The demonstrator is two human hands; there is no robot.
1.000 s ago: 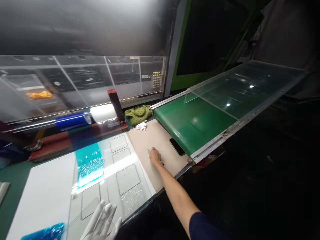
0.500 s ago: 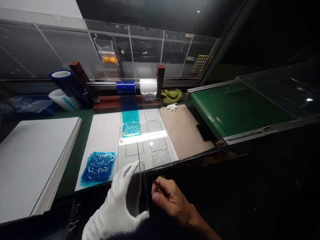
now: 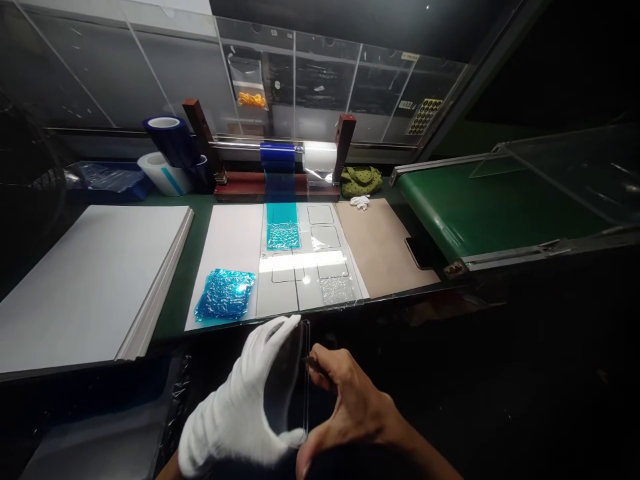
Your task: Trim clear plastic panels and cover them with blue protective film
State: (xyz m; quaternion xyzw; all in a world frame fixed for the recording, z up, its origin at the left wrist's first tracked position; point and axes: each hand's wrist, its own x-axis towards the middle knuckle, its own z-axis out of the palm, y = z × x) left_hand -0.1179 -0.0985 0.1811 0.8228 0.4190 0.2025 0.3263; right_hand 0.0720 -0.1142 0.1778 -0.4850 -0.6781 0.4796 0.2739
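My left hand [image 3: 245,407], in a white glove, grips a clear rectangular plastic panel [image 3: 290,387] in front of the bench edge. My bare right hand [image 3: 345,407] is closed on a thin dark tool [image 3: 314,365] whose tip rests at the panel's right edge. The thumb of that hand touches the panel's lower corner. Ahead on the bench lies a white template sheet [image 3: 235,240] with outlined rectangles, blue film [image 3: 281,223] drawn over it and a crumpled blue film piece [image 3: 224,295].
Film rolls on a red stand [image 3: 295,157], spare rolls [image 3: 167,160], a stack of white sheets [image 3: 85,280], a brown board [image 3: 383,247] with a phone [image 3: 420,253], a green conveyor [image 3: 475,210] at right, a green cloth [image 3: 361,180].
My right hand came back from the brown board with the thin tool and now meets the panel. My left hand lifted the panel off the bench towards me. The view swung left.
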